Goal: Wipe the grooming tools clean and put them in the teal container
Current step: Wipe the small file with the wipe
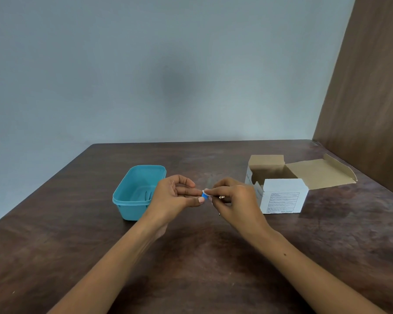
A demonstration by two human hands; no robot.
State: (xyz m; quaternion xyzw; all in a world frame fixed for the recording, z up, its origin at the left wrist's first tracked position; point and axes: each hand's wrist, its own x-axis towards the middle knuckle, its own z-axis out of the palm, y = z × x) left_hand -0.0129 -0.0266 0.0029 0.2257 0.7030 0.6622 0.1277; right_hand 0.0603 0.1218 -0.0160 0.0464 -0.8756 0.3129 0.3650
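Note:
Both hands meet above the middle of the brown table [213,257]. Between them is a small blue and white packet [205,195], like a wipe sachet. My left hand [175,196] pinches its left edge with thumb and forefinger. My right hand [234,198] pinches its right edge. A thin dark tool tip [219,214] shows just under my right hand; most of it is hidden. The teal container [132,203] stands open to the left of my left hand, with thin dark items lying inside it.
An open white cardboard box [281,198] with its brown flaps spread stands to the right of my right hand. A grey wall runs behind the table and a brown wooden panel [372,98] closes the right side.

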